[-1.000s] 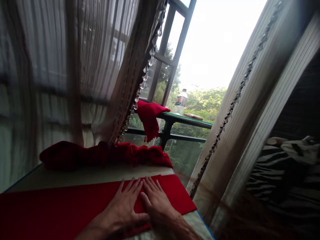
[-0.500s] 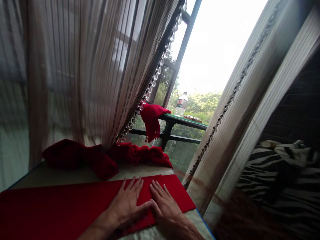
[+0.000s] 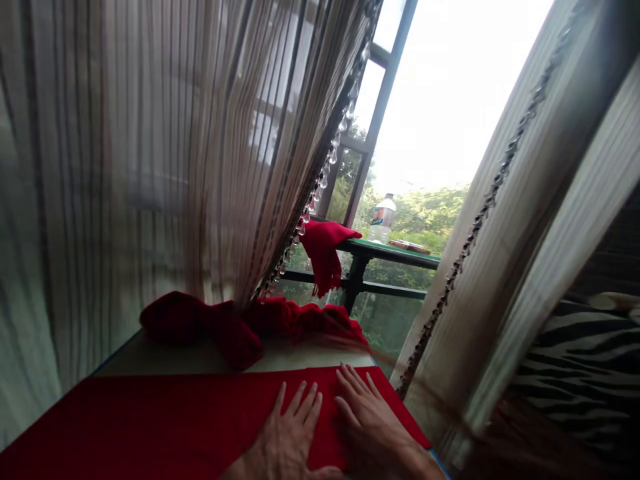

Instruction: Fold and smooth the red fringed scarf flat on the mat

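A red cloth [image 3: 165, 413] lies flat across the table, reaching its right edge. My left hand [image 3: 290, 433] rests on it palm down, fingers spread. To its right, my right hand [image 3: 367, 410] also lies flat on the cloth, fingers stretched toward the far edge. Neither hand grips anything. Behind the cloth, a crumpled heap of red fabric [image 3: 200, 323] sits along the far side of the table.
A pale tabletop [image 3: 295, 357] shows between cloth and heap. Sheer curtains [image 3: 165, 167] hang at the left and right. Beyond the window, a green ledge [image 3: 400, 252] carries a plastic bottle [image 3: 383, 219] and a fringed red scarf [image 3: 327, 253]. Zebra-striped fabric [image 3: 575, 360] is at the right.
The view has shifted, so the scene sits further right and slightly lower. My hands have drawn apart; the thumbs no longer meet. The cloth now lies straighter along the table's right end.
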Demonstrator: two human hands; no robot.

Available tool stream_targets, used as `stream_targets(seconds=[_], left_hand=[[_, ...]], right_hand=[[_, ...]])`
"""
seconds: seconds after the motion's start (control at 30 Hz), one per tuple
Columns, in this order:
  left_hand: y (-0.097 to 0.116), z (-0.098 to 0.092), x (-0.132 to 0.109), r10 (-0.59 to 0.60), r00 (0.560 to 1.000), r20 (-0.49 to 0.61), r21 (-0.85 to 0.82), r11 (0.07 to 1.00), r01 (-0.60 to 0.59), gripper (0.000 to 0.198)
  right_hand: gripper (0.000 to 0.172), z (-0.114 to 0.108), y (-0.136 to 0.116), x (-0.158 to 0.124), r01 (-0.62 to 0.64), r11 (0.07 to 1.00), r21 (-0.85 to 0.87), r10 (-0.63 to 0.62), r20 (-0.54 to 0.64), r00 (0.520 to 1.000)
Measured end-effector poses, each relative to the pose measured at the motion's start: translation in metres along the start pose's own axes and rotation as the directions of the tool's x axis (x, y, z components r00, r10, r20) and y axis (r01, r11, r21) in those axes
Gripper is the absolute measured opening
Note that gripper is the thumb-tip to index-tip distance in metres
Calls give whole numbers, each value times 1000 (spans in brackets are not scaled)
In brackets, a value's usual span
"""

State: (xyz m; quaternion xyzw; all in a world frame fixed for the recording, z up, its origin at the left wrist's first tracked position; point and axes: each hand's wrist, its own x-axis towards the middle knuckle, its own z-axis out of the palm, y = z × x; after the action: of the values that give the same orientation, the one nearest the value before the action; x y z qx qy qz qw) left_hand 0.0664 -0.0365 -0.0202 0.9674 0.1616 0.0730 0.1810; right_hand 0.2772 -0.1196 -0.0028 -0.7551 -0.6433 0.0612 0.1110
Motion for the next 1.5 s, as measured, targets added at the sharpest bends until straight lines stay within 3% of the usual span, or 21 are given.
stream_targets(seconds=[0.17, 0.33, 0.47, 0.67, 0.8, 0.9, 1.07, 1.17, 1.33, 1.43, 1.5], left_hand=[[-5, -4, 8, -40, 998, 45, -61, 997, 43, 87], [-13, -15, 8, -170, 984, -55, -51, 985, 168, 80], [-31, -1, 11, -184, 980, -72, 21, 982, 186, 80], [-49, 21, 16, -179, 975, -134, 107, 975, 193, 77], [-45, 10, 10, -237, 965, -110, 52, 969, 243, 65], [-40, -5, -6, -313, 945, -97, -12, 949, 314, 72], [-52, -34, -63, -493, 854, -168, 67, 858, 509, 77], [-80, -51, -115, -580, 785, -217, 140, 777, 613, 74], [-136, -77, -198, -712, 609, -349, 206, 576, 791, 63], [-141, -87, -207, -734, 547, -402, 230, 497, 837, 59], [-124, -83, -184, -698, 563, -443, 255, 504, 825, 60]], right_hand=[[69, 3, -24, 52, 176, 981, 76, -175, -18, 984], [67, 28, -34, 85, 258, 954, 153, -256, -33, 966], [65, 42, -28, 86, 290, 944, 154, -284, -62, 957], [56, 61, -9, 79, 320, 948, -1, -319, -66, 945], [52, 75, -2, 81, 342, 940, 25, -337, -104, 936], [53, 77, -4, 83, 319, 947, 43, -313, -108, 944], [60, 72, -10, 80, 267, 962, 50, -261, -104, 960], [61, 68, -13, 77, 273, 960, 61, -266, -105, 958], [60, 56, -21, 71, 237, 967, 91, -230, -82, 970], [59, 48, -25, 68, 239, 964, 118, -230, -87, 969], [60, 45, -27, 66, 242, 961, 132, -230, -98, 968]])
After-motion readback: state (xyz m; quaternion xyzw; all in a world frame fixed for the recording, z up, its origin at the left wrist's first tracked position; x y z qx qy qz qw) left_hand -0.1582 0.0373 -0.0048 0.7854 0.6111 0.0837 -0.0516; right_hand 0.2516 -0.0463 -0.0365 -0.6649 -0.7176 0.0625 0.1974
